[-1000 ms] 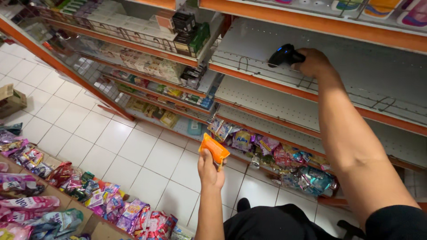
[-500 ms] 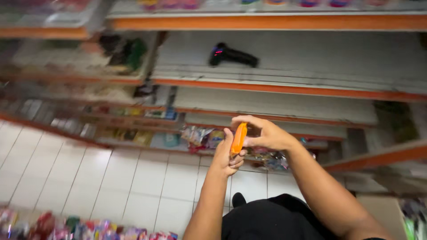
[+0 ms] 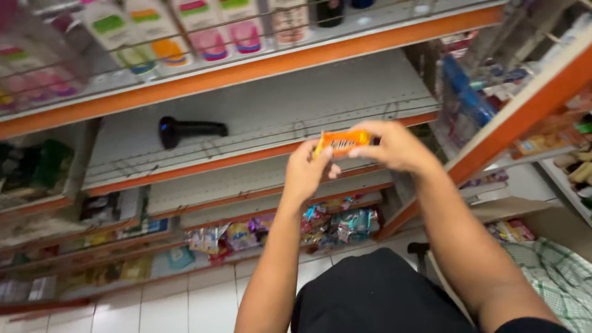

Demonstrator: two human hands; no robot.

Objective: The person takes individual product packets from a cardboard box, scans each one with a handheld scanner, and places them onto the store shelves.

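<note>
Both of my hands hold a small orange snack packet (image 3: 344, 142) level in front of the shelves. My left hand (image 3: 305, 172) grips its left end and my right hand (image 3: 394, 148) pinches its right end. Behind them a black handheld scanner (image 3: 188, 129) lies on a bare white shelf (image 3: 259, 111) edged in orange, apart from my hands.
Bottles and pouches (image 3: 203, 31) stand behind a wire rail on the shelf above. Colourful snack packets (image 3: 333, 222) fill the bottom shelf near the white tiled floor (image 3: 172, 302). Another orange-edged rack (image 3: 524, 98) with goods angles in at the right.
My right hand left the scanner on the shelf and came to the orange packet. The packet turned from upright to level. The view swung right and closer to the shelves.
</note>
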